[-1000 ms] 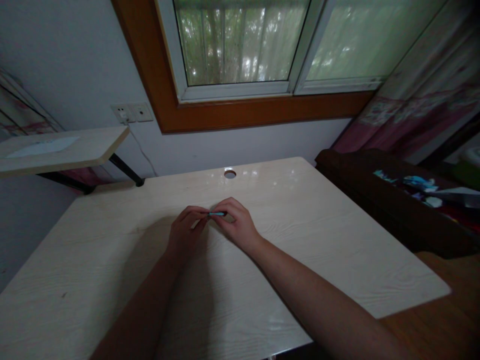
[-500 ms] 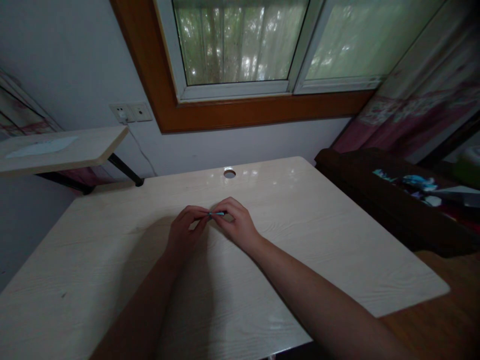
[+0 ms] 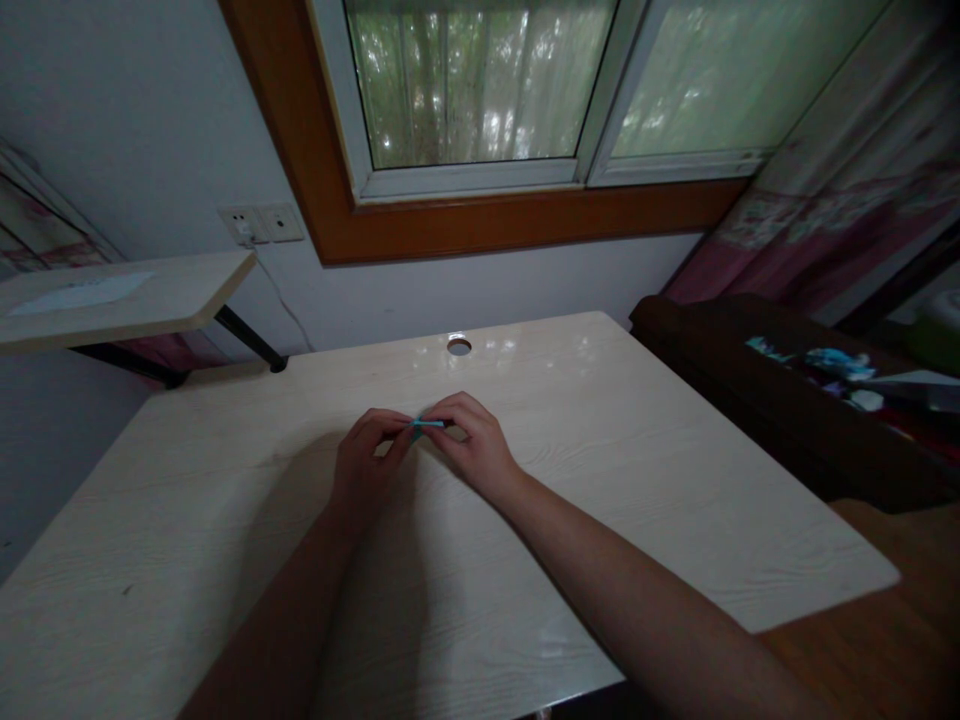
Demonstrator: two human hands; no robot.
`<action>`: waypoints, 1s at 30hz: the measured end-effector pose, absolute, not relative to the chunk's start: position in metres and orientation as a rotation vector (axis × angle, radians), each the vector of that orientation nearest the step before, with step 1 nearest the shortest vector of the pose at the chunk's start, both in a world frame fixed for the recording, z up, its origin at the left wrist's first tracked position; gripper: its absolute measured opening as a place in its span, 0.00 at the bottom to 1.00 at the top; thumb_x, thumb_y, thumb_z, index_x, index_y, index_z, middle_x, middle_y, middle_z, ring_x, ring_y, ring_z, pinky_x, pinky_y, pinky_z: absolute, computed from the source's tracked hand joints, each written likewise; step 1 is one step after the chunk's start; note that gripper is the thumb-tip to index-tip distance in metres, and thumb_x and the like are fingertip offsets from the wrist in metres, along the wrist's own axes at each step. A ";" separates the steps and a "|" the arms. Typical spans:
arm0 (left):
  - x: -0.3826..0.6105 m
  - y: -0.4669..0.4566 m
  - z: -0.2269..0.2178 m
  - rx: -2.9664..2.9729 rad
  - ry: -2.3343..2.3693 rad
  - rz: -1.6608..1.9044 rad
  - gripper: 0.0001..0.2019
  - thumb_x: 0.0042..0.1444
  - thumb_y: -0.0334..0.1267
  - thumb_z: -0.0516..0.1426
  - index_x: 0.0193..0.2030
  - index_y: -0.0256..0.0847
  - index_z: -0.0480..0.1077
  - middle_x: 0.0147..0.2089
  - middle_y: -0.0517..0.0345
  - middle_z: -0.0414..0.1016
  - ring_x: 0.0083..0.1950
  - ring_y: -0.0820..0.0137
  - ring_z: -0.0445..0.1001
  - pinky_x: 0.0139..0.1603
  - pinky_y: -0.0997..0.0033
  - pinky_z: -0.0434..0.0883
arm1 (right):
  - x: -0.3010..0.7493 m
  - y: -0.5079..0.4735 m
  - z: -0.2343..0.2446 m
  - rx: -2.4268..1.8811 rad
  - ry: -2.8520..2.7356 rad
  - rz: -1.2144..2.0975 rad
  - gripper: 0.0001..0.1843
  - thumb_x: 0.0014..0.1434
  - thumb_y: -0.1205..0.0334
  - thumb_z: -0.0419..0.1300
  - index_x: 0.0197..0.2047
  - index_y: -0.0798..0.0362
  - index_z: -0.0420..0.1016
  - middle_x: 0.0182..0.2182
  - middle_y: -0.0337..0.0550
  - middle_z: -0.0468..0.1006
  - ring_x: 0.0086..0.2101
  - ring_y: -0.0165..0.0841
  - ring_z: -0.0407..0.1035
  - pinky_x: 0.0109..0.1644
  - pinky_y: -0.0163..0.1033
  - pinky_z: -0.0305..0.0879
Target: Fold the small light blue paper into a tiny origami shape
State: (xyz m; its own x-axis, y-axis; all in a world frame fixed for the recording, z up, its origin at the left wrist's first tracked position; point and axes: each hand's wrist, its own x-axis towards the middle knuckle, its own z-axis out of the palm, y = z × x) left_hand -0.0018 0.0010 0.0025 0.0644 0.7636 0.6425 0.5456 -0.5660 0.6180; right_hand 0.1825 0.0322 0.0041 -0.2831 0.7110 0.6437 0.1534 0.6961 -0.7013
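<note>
A small, thin, light-blue piece (image 3: 430,423) is pinched between my two hands, above the middle of the desk. It looks like folded paper, but most of it is covered by fingers and its exact kind cannot be told. My left hand (image 3: 371,450) grips its left end between thumb and fingertips. On the other side my right hand (image 3: 472,435) has thumb and forefinger closed on it. The fingertips of both hands nearly meet.
The pale wood-grain desk (image 3: 600,480) has a round cable hole (image 3: 459,346) near its back edge. A raised shelf (image 3: 127,300) on black legs stands at the back left. To the right is a dark wooden piece of furniture (image 3: 750,400) with several items on it.
The light-blue piece has turned slightly, and a bit more of it shows between the fingers. Both hands have barely moved and keep their pinch.
</note>
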 end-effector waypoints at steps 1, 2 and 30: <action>-0.002 0.001 0.002 2.121 1.337 1.511 0.02 0.60 0.35 0.61 0.38 0.42 0.73 0.39 0.55 0.76 0.41 0.69 0.76 0.41 0.70 0.76 | 0.183 0.032 0.004 -0.686 -1.805 0.633 0.06 0.63 0.61 0.62 0.43 0.47 0.78 0.37 0.44 0.77 0.39 0.34 0.71 0.44 0.42 0.70; -0.002 0.001 0.002 2.119 1.340 1.512 0.02 0.60 0.36 0.61 0.38 0.42 0.73 0.39 0.55 0.76 0.41 0.69 0.76 0.41 0.69 0.76 | 0.182 0.032 0.004 -0.688 -1.804 0.633 0.06 0.63 0.61 0.62 0.43 0.47 0.78 0.37 0.44 0.77 0.39 0.34 0.71 0.44 0.42 0.70; 0.000 0.003 0.002 2.253 1.308 1.437 0.06 0.62 0.33 0.58 0.45 0.44 0.72 0.44 0.54 0.73 0.45 0.68 0.74 0.42 0.68 0.77 | 0.183 0.032 0.002 -0.708 -1.846 0.667 0.06 0.64 0.60 0.61 0.42 0.49 0.79 0.37 0.44 0.76 0.39 0.33 0.71 0.43 0.39 0.69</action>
